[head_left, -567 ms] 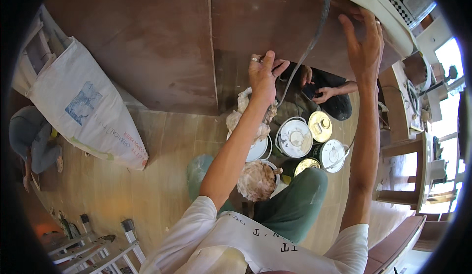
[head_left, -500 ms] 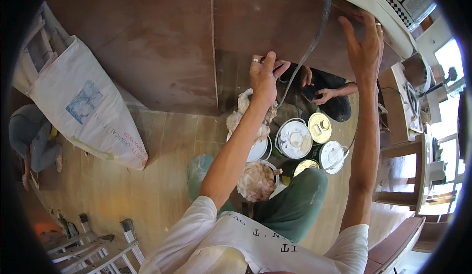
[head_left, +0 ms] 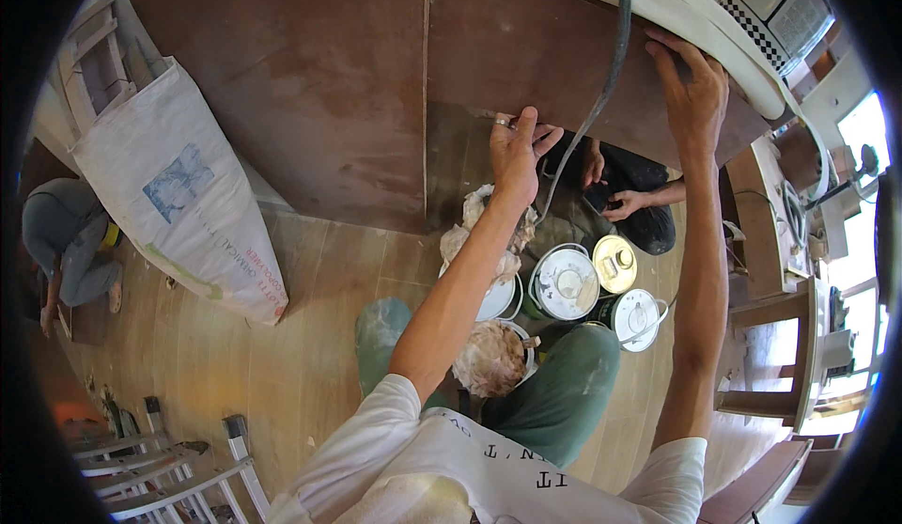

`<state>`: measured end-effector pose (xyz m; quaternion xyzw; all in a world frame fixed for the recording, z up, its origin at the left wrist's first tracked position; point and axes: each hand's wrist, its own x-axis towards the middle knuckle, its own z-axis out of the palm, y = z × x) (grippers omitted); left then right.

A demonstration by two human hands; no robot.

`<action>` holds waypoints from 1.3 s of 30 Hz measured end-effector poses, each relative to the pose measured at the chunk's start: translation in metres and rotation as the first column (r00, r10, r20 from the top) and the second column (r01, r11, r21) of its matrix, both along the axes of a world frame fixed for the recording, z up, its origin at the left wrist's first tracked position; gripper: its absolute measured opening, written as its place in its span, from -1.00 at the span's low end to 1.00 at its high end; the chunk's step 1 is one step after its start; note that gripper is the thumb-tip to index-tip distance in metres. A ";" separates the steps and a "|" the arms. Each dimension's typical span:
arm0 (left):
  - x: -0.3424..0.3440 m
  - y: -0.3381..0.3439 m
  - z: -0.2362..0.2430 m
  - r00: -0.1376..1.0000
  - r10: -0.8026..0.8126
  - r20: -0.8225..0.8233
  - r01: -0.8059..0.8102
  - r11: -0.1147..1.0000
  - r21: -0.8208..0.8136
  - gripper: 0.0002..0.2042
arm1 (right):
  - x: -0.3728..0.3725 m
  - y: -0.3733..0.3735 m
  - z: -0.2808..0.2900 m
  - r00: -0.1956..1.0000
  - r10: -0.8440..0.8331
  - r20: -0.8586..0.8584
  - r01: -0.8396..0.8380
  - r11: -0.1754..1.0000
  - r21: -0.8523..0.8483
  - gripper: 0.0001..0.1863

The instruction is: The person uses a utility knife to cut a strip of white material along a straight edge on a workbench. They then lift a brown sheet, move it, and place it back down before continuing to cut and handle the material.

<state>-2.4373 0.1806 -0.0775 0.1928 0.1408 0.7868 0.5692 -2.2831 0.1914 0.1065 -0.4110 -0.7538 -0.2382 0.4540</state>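
A brown wooden panel stretches across the upper middle, its lower edge above the floor. My left hand is at that lower edge, with fingers bent against it and thumb raised; a ring shows on one finger. My right hand grips the panel's right part, thumb on the brown face and fingers at the upper edge beside a cream sheet. A grey hose hangs in front of the panel between my hands. Part of the left fingers is hidden.
Below stand paint cans, a yellow-lidded can and crumpled cloth. Beyond the panel crouches a co-worker, whose hand holds a dark object. A white sack leans left, near another person. A ladder lies lower left.
The view has shifted slightly, and more of the panel's upper edge and cream sheet shows. Both my hands stay at the panel. The co-worker's dark object shows more clearly.
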 end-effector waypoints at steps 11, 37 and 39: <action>-0.002 -0.001 0.004 0.999 -0.029 -0.036 0.030 0.999 0.025 -0.78 | 0.001 0.001 0.003 0.998 0.059 -0.032 -0.059 0.998 -0.005 -0.81; -0.004 0.008 -0.001 0.996 0.016 -0.087 -0.020 0.998 -0.052 -0.72 | 0.059 -0.001 0.058 0.941 0.007 0.339 0.025 0.996 -0.088 -0.79; 0.002 0.011 -0.001 0.997 0.013 -0.079 -0.019 0.997 -0.077 -0.70 | 0.066 -0.012 0.071 0.932 -0.013 0.362 0.085 0.979 -0.186 -0.79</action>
